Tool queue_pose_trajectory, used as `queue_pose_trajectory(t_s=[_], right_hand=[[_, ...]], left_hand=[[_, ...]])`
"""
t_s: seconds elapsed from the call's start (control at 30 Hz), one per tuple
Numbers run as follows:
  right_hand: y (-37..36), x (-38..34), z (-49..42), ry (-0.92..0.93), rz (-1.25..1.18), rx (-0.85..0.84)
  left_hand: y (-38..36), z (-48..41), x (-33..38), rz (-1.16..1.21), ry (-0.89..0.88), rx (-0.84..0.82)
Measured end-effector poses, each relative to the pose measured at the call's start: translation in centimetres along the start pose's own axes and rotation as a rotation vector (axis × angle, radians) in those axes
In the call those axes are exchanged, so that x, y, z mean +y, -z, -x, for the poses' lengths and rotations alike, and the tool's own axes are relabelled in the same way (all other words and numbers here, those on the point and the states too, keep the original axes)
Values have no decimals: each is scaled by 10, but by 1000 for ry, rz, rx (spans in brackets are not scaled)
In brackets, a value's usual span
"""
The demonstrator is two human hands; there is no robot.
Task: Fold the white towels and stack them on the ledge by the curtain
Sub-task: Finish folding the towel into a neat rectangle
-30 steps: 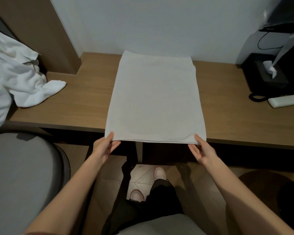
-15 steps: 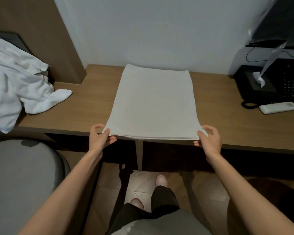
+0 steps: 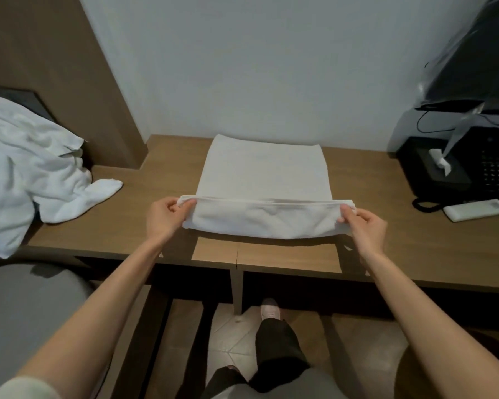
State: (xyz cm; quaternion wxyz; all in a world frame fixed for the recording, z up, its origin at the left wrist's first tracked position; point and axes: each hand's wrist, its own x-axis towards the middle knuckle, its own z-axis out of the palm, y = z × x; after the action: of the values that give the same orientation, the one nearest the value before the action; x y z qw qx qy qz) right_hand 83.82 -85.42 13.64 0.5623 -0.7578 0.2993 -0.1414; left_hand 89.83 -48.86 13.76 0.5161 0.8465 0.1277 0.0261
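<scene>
In the head view, your white towel (image 3: 262, 174) lies in the middle of the worktop (image 3: 386, 249), with its far edge close to the wall (image 3: 257, 67) along the back edge. Your left hand (image 3: 164, 217) pinches the towel's near-left corner between thumb and curled fingers. Your right hand (image 3: 363, 223) is clamped on the near-right corner in the same way. Between them the near hem is stretched straight and held above the worktop. The cloth below it sags in a rounded fold, while the far part of the towel lies flat. A seam in the wood shows at the front edge, just under that fold.

At the left end of the worktop sits a crumpled pile of white towels (image 3: 26, 174). One loose end reaches along the surface toward your towel but stays well apart from it. At the right end stands a black box (image 3: 435, 171), probably a tissue box, though it is blurred, with a dark telephone (image 3: 490, 165) just beside it. A white remote (image 3: 476, 210) lies in front of both.

Below the front edge, at the lower left, is a grey seat (image 3: 20, 312). Your pale shoe (image 3: 270, 311) rests on the tiled floor (image 3: 228, 335) under the worktop.
</scene>
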Motion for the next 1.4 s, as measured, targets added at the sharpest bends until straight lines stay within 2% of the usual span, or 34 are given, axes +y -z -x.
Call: queue_pose_trajectory(t_s=[0.13,0.3,0.67,0.8,0.87,1.07,1.23,1.4], right_hand=[[-13,-3,-34,100,171,27],[-41,-11,-79,68,101,-30],[-85,12,-151,-30,183,-121],[-94,25,-159,-98,310,-124],[-96,29,-159,-44,420,-102],[-107,36,-165,98,631,2],[-109,36,-169,162,645,9],[-111,40,-170,208,728,-22]], left_hand=[[-18,-41,12,-152,-8,16],[-51,-91,22,-15,108,0],[-100,-158,-3,-102,148,-59],[-110,-163,-15,-161,122,-50],[-114,-161,-16,-184,128,-47],[-123,-163,-15,-447,95,43],[-117,-169,-13,-334,14,-20],[-114,-173,-19,-408,6,-36]])
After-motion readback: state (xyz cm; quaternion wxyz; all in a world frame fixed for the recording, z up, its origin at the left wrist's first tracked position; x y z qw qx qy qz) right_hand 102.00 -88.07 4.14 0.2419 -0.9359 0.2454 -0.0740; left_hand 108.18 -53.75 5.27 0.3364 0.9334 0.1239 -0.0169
